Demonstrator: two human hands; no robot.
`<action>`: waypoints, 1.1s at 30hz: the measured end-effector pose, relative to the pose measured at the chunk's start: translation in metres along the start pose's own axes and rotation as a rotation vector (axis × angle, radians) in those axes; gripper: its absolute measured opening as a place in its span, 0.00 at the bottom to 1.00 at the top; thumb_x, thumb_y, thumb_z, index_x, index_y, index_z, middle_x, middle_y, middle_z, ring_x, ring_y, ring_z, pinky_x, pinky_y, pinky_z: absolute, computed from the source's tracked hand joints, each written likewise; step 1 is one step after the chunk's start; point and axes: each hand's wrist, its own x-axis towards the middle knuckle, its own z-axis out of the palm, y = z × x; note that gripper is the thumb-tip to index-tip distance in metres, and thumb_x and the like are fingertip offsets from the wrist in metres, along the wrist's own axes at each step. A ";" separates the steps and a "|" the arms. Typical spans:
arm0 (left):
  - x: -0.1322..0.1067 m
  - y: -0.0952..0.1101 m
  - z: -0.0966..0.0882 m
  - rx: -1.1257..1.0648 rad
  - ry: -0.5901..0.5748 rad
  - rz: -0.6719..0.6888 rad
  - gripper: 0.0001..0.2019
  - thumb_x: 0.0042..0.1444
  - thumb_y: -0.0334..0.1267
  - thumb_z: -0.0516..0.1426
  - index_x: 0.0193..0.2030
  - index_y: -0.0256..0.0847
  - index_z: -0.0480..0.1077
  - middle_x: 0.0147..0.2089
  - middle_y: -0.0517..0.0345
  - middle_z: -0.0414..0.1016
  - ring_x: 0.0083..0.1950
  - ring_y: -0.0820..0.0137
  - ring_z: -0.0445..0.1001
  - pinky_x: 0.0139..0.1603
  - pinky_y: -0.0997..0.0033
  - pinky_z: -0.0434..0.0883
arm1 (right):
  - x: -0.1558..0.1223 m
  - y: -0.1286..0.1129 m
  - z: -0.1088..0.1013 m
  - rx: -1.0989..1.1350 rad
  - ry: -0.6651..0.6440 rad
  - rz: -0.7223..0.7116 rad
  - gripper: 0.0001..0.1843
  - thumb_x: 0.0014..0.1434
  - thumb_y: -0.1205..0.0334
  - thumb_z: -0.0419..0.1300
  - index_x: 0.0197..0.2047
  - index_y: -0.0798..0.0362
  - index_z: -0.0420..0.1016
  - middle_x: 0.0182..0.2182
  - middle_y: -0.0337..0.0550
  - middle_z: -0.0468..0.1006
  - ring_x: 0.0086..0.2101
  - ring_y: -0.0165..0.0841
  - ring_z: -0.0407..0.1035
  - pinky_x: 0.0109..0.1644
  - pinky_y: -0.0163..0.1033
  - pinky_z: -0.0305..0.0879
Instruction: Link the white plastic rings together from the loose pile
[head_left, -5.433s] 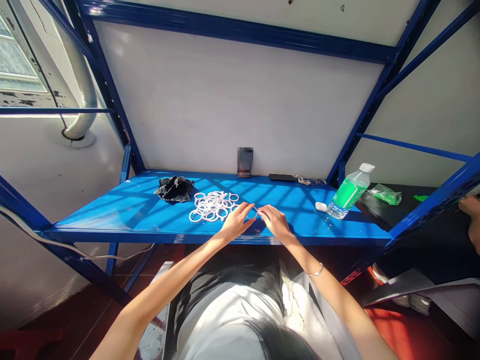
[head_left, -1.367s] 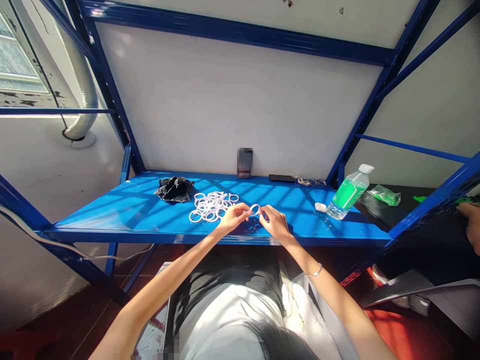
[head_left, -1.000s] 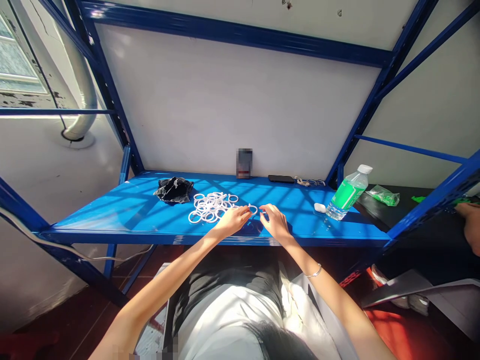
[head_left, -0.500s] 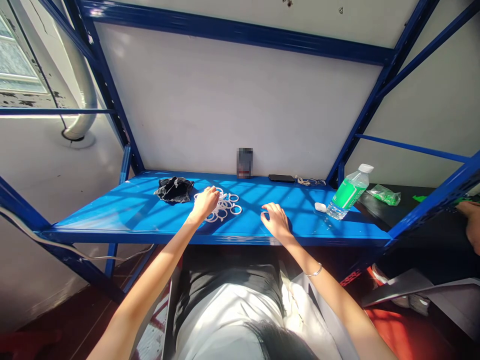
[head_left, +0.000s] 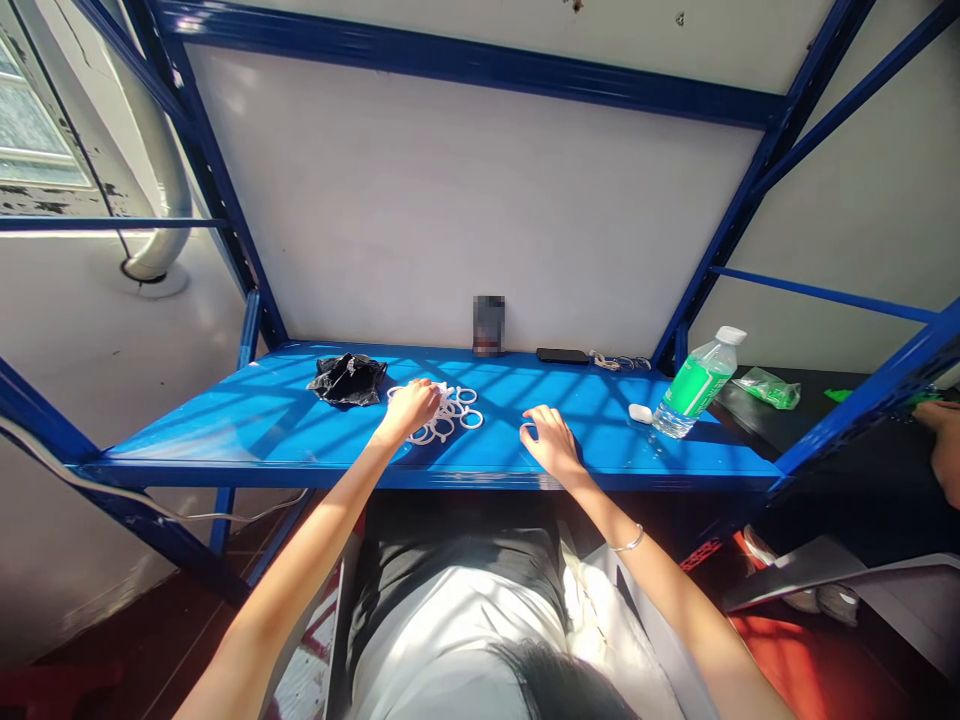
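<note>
A heap of several white plastic rings [head_left: 452,411] lies on the blue shelf [head_left: 247,425]. My left hand [head_left: 409,408] rests on the left part of that heap, fingers curled down over the rings. My right hand [head_left: 549,443] sits on the shelf further right, near the front edge, with its fingers bent and pinched on a small white ring at its fingertips. A bracelet shows on my right wrist.
A crumpled black bag [head_left: 347,378] lies left of the rings. At the back stand a small dark box [head_left: 489,326], a phone [head_left: 563,355] and a cable. A white earbud case [head_left: 640,412] and a green-labelled water bottle [head_left: 699,382] stand right. Another person's hand [head_left: 942,440] shows at the right edge.
Both hands held one ring between them near the front edge. My left hand then let go and moved left onto the heap. My right hand stayed in place.
</note>
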 end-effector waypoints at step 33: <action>-0.019 0.087 0.022 -0.487 -0.062 0.469 0.14 0.64 0.44 0.52 0.46 0.40 0.75 0.49 0.48 0.71 0.46 0.63 0.72 0.44 0.66 0.71 | 0.008 0.010 0.003 0.549 -0.129 0.014 0.07 0.58 0.66 0.55 0.34 0.53 0.76 0.33 0.44 0.79 0.32 0.33 0.74 0.34 0.35 0.70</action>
